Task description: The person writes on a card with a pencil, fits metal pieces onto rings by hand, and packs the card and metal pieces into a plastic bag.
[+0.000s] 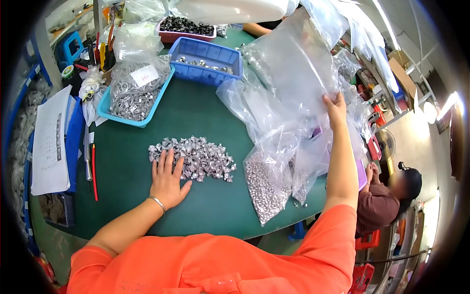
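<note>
Green table (pixel 205 115) bears metal pieces (pixel 198 159), bins (pixel 205 77), bags (pixel 267 188)

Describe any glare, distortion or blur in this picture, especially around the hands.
In the head view, fisheye curvature bends the shelving at the edges, with black corners; in the head view, white glare streaks the translucent plastic bag at the right hand, and a lit lamp blows out; in the head view, the left hand looks fairly sharp.

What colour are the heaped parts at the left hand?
The heaped parts are silvery grey; the head view shows them.
</note>
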Demonstrator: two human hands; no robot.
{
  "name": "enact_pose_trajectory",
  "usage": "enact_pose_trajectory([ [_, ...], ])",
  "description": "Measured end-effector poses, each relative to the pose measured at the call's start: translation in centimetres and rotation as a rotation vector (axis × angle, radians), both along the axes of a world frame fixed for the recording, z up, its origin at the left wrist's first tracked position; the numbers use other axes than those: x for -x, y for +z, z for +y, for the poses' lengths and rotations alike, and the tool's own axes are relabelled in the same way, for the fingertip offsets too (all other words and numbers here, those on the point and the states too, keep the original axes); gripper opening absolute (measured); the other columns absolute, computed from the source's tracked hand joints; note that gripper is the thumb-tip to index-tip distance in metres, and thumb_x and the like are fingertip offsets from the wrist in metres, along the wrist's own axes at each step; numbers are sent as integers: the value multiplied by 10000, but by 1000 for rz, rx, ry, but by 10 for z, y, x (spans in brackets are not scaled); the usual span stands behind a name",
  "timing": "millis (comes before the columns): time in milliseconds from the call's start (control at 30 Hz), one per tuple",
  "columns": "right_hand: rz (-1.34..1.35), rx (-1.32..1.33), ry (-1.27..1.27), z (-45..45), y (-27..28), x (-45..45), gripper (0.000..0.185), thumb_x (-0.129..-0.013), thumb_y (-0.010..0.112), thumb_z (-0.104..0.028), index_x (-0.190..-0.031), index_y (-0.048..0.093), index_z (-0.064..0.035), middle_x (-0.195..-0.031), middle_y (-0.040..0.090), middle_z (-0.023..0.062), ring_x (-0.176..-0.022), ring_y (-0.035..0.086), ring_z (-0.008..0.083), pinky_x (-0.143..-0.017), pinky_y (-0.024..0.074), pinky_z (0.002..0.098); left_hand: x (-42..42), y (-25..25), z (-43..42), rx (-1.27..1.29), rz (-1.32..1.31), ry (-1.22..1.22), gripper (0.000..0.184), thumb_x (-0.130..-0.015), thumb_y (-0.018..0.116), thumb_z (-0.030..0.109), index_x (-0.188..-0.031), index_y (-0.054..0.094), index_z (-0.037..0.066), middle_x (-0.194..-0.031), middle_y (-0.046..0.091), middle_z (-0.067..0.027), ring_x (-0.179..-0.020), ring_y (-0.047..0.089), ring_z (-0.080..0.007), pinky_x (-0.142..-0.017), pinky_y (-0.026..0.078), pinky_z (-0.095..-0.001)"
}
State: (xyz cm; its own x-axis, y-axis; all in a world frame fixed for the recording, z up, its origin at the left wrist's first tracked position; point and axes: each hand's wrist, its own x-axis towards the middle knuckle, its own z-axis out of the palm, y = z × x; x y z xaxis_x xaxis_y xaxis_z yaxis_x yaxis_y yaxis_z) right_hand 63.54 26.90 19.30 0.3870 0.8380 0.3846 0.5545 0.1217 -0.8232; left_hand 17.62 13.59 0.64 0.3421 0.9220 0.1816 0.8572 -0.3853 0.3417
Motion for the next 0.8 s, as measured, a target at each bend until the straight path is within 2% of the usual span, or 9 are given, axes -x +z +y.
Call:
enact_pose_trajectory([
  [133, 36, -111, 144, -20, -6, 21, 271, -802, 608, -53, -1057, 528, -3, -877, 613, 45, -810, 562, 110, -697, 432, 236, 1, 1, -1, -4, -6, 0, 659, -776, 576, 373, -1302, 364, 39, -1416, 147, -216, -1314, 116, -399, -1036, 135, -543],
  [300, -710, 217, 349, -70, -16, 88, 299, -722, 628, -51, -1010, 545, -58, -813, 555, 26, -694, 506, 111, -664, 423, 239, 1, -2, 0, -10, -9, 8, 659, -777, 578, 384, -1303, 359, 54, -1412, 168, -215, -1313, 126, -397, -1034, 140, -546],
  [367, -722, 332, 541, -104, -24, 137, 483, -678, 696, -107, -1119, 502, -89, -812, 553, 69, -712, 533, 200, -651, 450, 325, 2, -4, 0, -13, -5, 14, 656, -777, 580, 382, -1304, 357, 60, -1411, 176, -217, -1312, 131, -399, -1034, 140, -547],
  [400, -847, 330, 651, -113, -33, 143, 511, -665, 720, -175, -1126, 506, -120, -865, 572, 100, -845, 564, 293, -716, 464, 374, 2, -4, 0, -12, -11, 6, 666, -777, 581, 386, -1307, 344, 58, -1415, 159, -213, -1312, 126, -398, -1038, 132, -541],
  [500, -1180, 168, 696, -129, -47, 150, 255, -595, 684, -85, -827, 577, -89, -752, 543, 83, -839, 532, 272, -701, 426, 371, 3, -6, -1, 6, -7, 6, 671, -786, 571, 398, -1312, 334, 55, -1422, 138, -213, -1316, 118, -394, -1042, 127, -532],
  [600, -1115, -177, 470, -141, -21, 145, 218, -554, 617, -13, -750, 535, -63, -770, 548, 83, -839, 524, 296, -751, 385, 405, 3, -6, 0, -18, 2, 2, 669, -787, 571, 399, -1312, 340, 55, -1423, 138, -213, -1319, 118, -385, -1041, 136, -528],
  [667, -899, -345, 235, -151, -6, 135, 131, -689, 612, -12, -803, 547, -19, -870, 598, 124, -884, 557, 315, -763, 423, 392, 4, -8, 1, -22, -3, 4, 670, -787, 573, 399, -1313, 339, 55, -1424, 138, -212, -1320, 117, -384, -1040, 137, -529],
  [733, -512, -221, -53, -164, 14, 115, 158, -867, 565, -134, -773, 557, -7, -726, 611, 94, -643, 562, 136, -583, 435, 248, 4, -9, 0, -17, -26, -2, 676, -780, 584, 396, -1311, 340, 54, -1426, 137, -211, -1321, 121, -381, -1044, 117, -532],
  [800, -97, -351, -6, -171, 42, 101, 189, -886, 550, -157, -760, 548, -15, -635, 516, -7, -631, 518, 72, -562, 410, 205, 5, -5, -2, -17, -26, -5, 677, -777, 591, 394, -1307, 344, 54, -1425, 140, -211, -1321, 123, -382, -1045, 109, -529],
])
